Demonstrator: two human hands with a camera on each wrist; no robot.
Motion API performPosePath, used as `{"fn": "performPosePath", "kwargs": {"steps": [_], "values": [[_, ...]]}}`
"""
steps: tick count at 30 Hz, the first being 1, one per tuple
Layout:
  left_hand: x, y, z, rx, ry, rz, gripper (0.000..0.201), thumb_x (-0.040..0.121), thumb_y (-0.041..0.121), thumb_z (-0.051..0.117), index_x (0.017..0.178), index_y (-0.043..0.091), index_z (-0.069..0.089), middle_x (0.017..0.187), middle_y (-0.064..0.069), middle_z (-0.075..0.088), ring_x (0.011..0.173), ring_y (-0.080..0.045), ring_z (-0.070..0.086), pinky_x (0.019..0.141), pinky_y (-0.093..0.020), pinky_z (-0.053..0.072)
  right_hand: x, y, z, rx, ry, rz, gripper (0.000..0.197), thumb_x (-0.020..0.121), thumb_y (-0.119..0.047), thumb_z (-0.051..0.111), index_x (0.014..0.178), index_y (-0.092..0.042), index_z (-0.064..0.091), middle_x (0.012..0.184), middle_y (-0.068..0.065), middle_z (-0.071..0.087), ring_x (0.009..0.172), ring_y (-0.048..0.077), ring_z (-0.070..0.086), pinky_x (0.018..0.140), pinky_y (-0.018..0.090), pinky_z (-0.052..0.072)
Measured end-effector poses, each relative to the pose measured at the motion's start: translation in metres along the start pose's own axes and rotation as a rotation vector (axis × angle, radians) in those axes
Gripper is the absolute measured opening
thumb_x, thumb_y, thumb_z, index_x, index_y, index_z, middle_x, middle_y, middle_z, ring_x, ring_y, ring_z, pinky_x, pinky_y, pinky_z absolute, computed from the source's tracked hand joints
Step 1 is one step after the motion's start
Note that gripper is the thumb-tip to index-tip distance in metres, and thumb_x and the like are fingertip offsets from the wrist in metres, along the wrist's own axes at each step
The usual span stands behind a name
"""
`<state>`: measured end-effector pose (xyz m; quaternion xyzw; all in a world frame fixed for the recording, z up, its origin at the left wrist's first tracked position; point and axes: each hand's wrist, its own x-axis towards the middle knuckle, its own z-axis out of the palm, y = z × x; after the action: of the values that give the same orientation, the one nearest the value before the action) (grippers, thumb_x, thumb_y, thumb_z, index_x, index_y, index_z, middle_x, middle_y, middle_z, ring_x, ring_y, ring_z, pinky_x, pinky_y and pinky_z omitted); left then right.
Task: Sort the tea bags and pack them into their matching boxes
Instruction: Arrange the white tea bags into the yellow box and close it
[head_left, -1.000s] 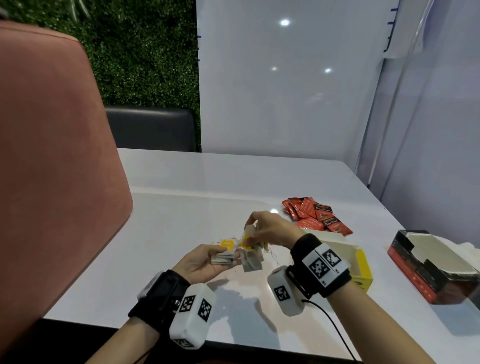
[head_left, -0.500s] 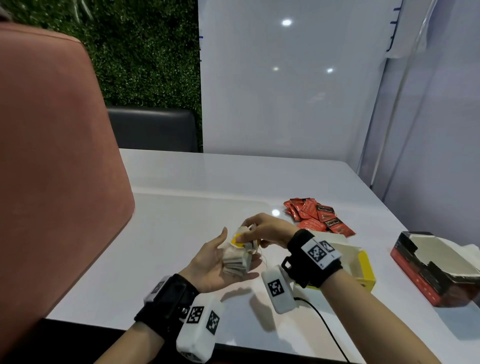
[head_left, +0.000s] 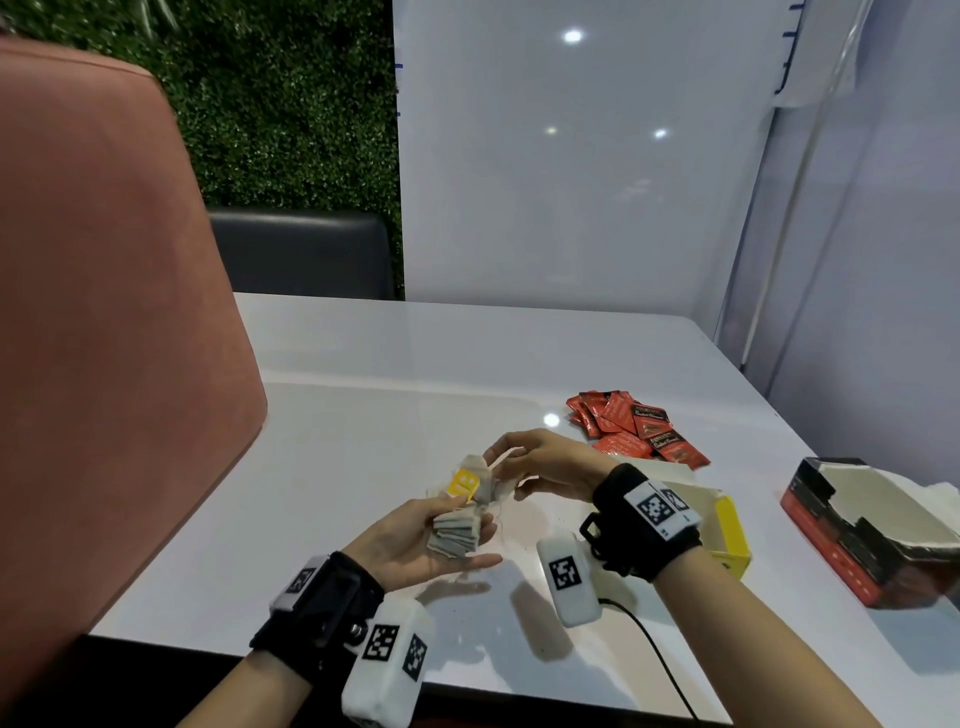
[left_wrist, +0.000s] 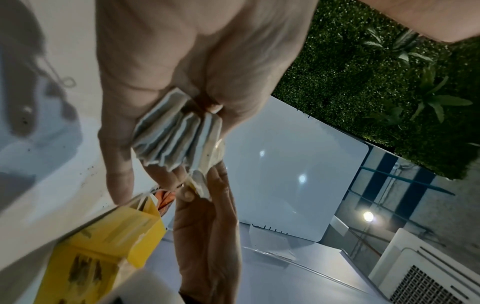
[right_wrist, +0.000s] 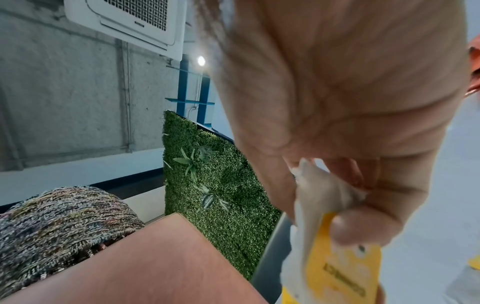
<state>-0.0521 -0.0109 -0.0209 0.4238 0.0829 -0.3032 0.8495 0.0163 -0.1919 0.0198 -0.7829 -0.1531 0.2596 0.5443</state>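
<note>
My left hand (head_left: 475, 540) lies palm up over the white table (head_left: 363, 389) and grips a stack of pale paper tea bags (head_left: 453, 529) under its thumb; the left wrist view shows that stack (left_wrist: 176, 131) fanned against the palm. Above the stack, my right hand (head_left: 501, 470) pinches one tea bag (right_wrist: 319, 195) together with its yellow tag (head_left: 464, 483). The open yellow box (head_left: 727, 530) stands just right of my right wrist. A pile of red tea sachets (head_left: 634, 426) lies behind it.
An open red and black box (head_left: 872, 530) sits at the table's right edge. A pink chair back (head_left: 104, 312) fills the left side and a black chair (head_left: 301, 254) stands at the far end. A cable (head_left: 654, 654) trails from my right wrist.
My left hand has turned palm up with the stack in it. My right hand has drawn one yellow-tagged tea bag up and away from the top of the stack.
</note>
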Motion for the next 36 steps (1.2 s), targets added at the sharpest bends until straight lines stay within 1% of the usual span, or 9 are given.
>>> {"fn": "performPosePath", "kwargs": {"steps": [5,9,14,19,22,25,29,33,36], "values": [[-0.007,0.004,-0.007,0.141,0.053,-0.011,0.020,0.083,0.016,0.052,0.097,0.003,0.060,0.079,-0.011,0.062,0.068,-0.019,0.066,0.074,-0.044,0.058,-0.001,0.007,-0.001,0.027,0.031,-0.066,0.017,0.085,0.008,0.055,0.088,-0.007,0.062,0.085,0.016,0.062,0.072,0.019,0.061,0.061,0.018,0.052],[-0.014,0.010,-0.016,0.171,0.102,0.025,0.021,0.080,0.016,0.053,0.096,0.004,0.059,0.076,-0.011,0.063,0.065,-0.018,0.065,0.074,-0.044,0.058,-0.003,0.011,-0.001,0.084,0.099,-0.149,0.023,0.081,0.015,0.051,0.088,-0.004,0.061,0.086,0.018,0.062,0.077,0.023,0.062,0.075,0.023,0.056],[-0.017,0.014,-0.020,0.210,0.122,0.062,0.020,0.082,0.016,0.053,0.098,0.004,0.057,0.077,-0.012,0.064,0.067,-0.019,0.065,0.073,-0.043,0.059,-0.006,0.011,0.003,0.051,0.291,-0.235,0.040,0.077,0.021,0.048,0.100,-0.011,0.059,0.110,0.016,0.059,0.089,0.017,0.059,0.071,0.018,0.053],[-0.017,0.012,-0.016,0.221,0.114,0.074,0.016,0.091,0.014,0.047,0.098,0.004,0.057,0.079,-0.013,0.064,0.067,-0.019,0.065,0.074,-0.044,0.058,-0.012,0.018,0.007,0.137,0.249,-0.257,0.059,0.075,0.021,0.052,0.120,-0.018,0.053,0.127,0.014,0.053,0.117,0.024,0.056,0.093,0.034,0.050],[-0.018,0.011,-0.014,0.174,0.112,0.070,0.019,0.094,0.013,0.044,0.099,0.001,0.058,0.080,-0.015,0.065,0.066,-0.019,0.066,0.072,-0.043,0.059,-0.017,0.020,0.011,0.228,0.247,-0.257,0.048,0.077,0.021,0.052,0.111,-0.012,0.060,0.121,0.016,0.060,0.113,0.023,0.059,0.092,0.032,0.051],[-0.017,0.008,-0.011,0.165,0.101,0.055,0.020,0.094,0.013,0.044,0.100,0.001,0.058,0.081,-0.015,0.066,0.065,-0.018,0.066,0.071,-0.042,0.059,-0.019,0.022,0.017,0.314,0.299,-0.258,0.034,0.078,0.021,0.048,0.101,0.001,0.063,0.108,0.020,0.065,0.098,0.024,0.064,0.078,0.024,0.056],[-0.014,0.003,-0.006,0.230,0.084,0.053,0.019,0.093,0.014,0.046,0.103,0.003,0.056,0.084,-0.015,0.065,0.068,-0.018,0.066,0.077,-0.044,0.057,-0.016,0.023,0.023,0.315,0.355,-0.183,0.021,0.081,0.018,0.047,0.087,0.000,0.057,0.098,0.022,0.065,0.088,0.029,0.065,0.067,0.034,0.060],[-0.013,0.002,-0.004,0.283,0.060,0.046,0.023,0.092,0.016,0.048,0.108,0.002,0.057,0.087,-0.015,0.065,0.071,-0.018,0.065,0.076,-0.043,0.058,-0.019,0.025,0.025,0.307,0.214,-0.122,0.023,0.087,0.014,0.040,0.094,0.003,0.059,0.096,0.018,0.062,0.081,0.022,0.065,0.070,0.032,0.060],[-0.012,0.002,-0.004,0.314,0.052,0.044,0.024,0.092,0.017,0.048,0.108,0.001,0.058,0.088,-0.015,0.064,0.074,-0.019,0.064,0.076,-0.043,0.058,-0.021,0.027,0.029,0.351,0.121,-0.094,0.025,0.092,-0.008,0.054,0.105,0.012,0.060,0.098,0.018,0.064,0.083,0.021,0.064,0.076,0.025,0.057]]}}
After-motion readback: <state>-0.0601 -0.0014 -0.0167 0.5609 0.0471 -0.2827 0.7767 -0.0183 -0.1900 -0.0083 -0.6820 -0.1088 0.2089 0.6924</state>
